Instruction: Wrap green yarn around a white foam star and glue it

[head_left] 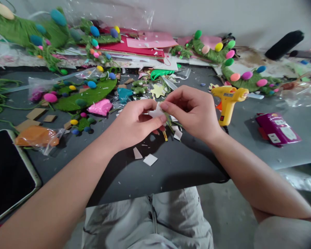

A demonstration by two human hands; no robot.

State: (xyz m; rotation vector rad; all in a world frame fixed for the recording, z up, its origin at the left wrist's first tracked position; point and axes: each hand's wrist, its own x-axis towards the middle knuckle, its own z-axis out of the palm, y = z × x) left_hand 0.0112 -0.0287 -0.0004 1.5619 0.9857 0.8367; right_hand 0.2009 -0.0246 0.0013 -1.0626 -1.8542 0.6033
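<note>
Between my two hands is a small white paper cutout (157, 111), its outline partly covered by my fingers. My left hand (138, 121) pinches it from the left and below with thumb and fingers. From the right, the thumb and forefinger of my right hand (193, 110) close on its upper edge. Just under the hands lie white paper scraps (178, 134) and a thin gold-tipped stick (165, 136). A pale yellow paper flower (157, 90) rests on the table behind them. Nearer to me are a white paper square (150, 159) and a narrow scrap (137, 153).
A yellow glue gun (228, 100) stands right of my right hand, with a purple packet (278, 128) beyond it. Leftward are a tablet (9, 173), an orange bag (37, 136), a pink bag (101, 107) and a green piece with coloured eggs (86, 95). Green egg-trimmed garlands (209, 52) line the back.
</note>
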